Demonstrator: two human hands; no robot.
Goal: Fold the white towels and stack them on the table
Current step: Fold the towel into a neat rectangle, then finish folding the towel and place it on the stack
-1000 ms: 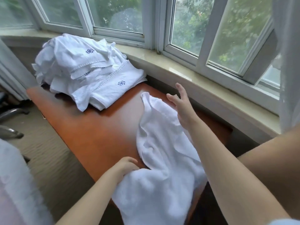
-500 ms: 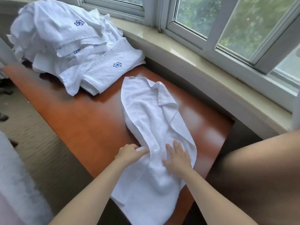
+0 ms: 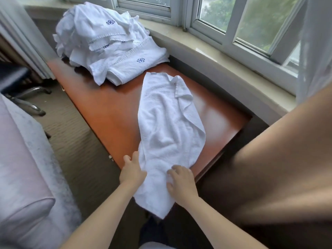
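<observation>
Low in the frame, just left of centre, the left hand (image 3: 132, 170) grips the left edge of a white towel (image 3: 167, 133) at the near edge of the table (image 3: 100, 112); its fingers curl around the bunched cloth, with the thumb tip showing above it. Just to its right, the right hand (image 3: 180, 183) rests on top of the same towel, fingers spread and slightly bent, pressing on the cloth; whether they pinch any fold cannot be told. The towel's near end hangs off the table edge between the two forearms, while the rest lies lengthwise across the reddish-brown tabletop toward the centre of the frame, loosely doubled over with a turned-back corner at its far right. A large blurred limb fills the lower right.

Beyond, in the upper left, a rumpled pile of white towels (image 3: 107, 44) with blue flower emblems sits on the table's far end, against the windowsill (image 3: 215, 56). Windows (image 3: 260, 20) run along the top.
</observation>
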